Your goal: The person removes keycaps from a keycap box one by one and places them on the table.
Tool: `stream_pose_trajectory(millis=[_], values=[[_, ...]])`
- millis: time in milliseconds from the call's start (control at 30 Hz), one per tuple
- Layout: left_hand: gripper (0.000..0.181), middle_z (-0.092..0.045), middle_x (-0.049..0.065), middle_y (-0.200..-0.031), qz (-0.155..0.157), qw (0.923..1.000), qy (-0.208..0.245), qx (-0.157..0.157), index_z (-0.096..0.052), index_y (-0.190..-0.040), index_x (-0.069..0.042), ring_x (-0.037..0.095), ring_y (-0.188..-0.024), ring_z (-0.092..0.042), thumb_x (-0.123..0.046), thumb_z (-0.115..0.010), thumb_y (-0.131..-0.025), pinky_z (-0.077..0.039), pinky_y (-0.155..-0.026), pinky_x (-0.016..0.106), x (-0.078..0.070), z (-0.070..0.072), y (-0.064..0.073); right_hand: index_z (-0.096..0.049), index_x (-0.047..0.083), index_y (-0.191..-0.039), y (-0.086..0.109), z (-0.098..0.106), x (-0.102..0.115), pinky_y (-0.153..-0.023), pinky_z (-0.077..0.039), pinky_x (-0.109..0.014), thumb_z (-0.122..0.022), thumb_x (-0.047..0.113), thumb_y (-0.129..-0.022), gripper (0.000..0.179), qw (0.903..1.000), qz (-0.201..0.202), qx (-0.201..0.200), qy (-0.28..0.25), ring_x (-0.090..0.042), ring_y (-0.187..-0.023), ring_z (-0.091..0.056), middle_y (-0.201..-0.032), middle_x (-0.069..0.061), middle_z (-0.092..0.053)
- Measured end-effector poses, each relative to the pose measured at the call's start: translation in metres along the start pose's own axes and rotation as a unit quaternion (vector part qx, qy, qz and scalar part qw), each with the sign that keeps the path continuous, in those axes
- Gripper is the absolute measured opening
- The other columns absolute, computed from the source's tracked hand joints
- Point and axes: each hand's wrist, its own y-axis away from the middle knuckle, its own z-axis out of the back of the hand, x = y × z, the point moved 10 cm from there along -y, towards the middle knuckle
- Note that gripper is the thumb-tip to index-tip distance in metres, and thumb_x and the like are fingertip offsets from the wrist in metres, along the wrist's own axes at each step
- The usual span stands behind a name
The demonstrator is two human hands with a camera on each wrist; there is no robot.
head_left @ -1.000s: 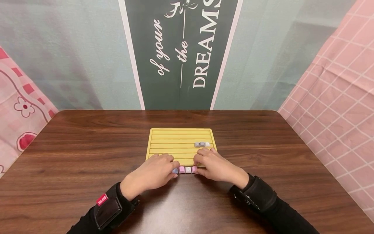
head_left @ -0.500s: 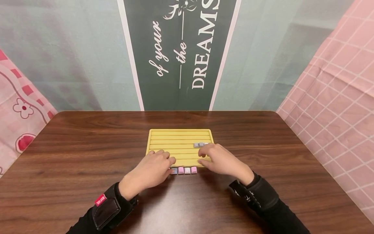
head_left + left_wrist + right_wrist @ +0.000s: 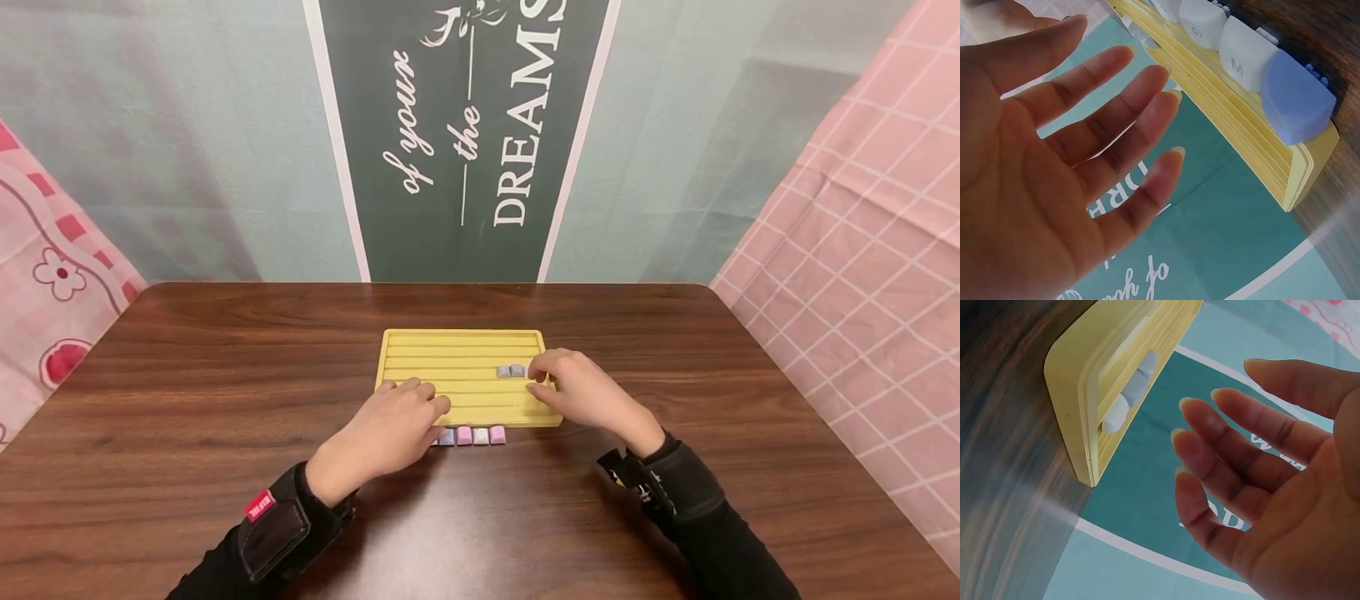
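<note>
A yellow ridged tray lies on the table. Along its near edge runs a row of keycaps, with a pink keycap at the right end; the left part is hidden behind my left hand. That hand hovers over the tray's near left corner, holding nothing. The left wrist view shows its fingers loosely spread, beside a white keycap marked M and a blue keycap. My right hand is over the tray's right edge, fingers apart and holding nothing. Grey keycaps sit in a groove near its fingertips, a white keycap beside them.
The brown wood-grain table extends around the tray. A green and grey-blue cloth with lettering hangs behind it. Pink patterned cloths hang on both sides, the checked cloth at right.
My right hand has left the right end of the keycap row and moved up and right to the tray's right edge. The left hand has drawn slightly back from the row.
</note>
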Motion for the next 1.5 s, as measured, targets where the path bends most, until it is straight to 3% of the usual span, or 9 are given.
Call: stream_pose_trajectory(millis=[500, 1000, 1500], values=[[0.014, -0.052, 0.000, -0.072, 0.022, 0.9994, 0.027, 0.003, -0.064, -0.088, -0.010, 0.018, -0.069, -0.052, -0.020, -0.070, -0.081, -0.037, -0.054, 0.032, 0.004, -0.001, -0.018, -0.063, 0.003, -0.084, 0.000, 0.005, -0.012, -0.063, -0.043, -0.030, -0.065, 0.008, -0.082, 0.006, 0.9999, -0.010, -0.010, -0.003, -0.018, -0.070, -0.053, -0.075, -0.001, -0.057], [0.015, -0.059, 0.004, -0.081, 0.036, 0.9980, 0.048, 0.019, -0.066, -0.095, -0.008, 0.019, -0.076, -0.056, -0.020, -0.064, -0.086, -0.044, -0.062, 0.034, 0.004, 0.000, -0.058, -0.062, 0.003, -0.081, 0.000, 0.004, -0.026, -0.059, -0.040, -0.028, -0.064, 0.007, -0.083, 0.005, 0.9997, -0.020, -0.009, -0.009, -0.012, -0.064, -0.048, -0.070, 0.001, -0.054], [0.009, -0.054, 0.003, -0.077, 0.058, 0.9948, 0.051, 0.066, -0.063, -0.091, -0.009, 0.018, -0.073, -0.053, -0.018, -0.059, -0.089, -0.041, -0.060, 0.031, 0.004, -0.020, -0.092, -0.062, 0.003, -0.080, 0.000, 0.005, -0.032, -0.058, -0.039, -0.028, -0.065, 0.008, -0.082, 0.006, 0.9993, -0.032, -0.013, -0.012, -0.012, -0.063, -0.047, -0.069, 0.001, -0.052]])
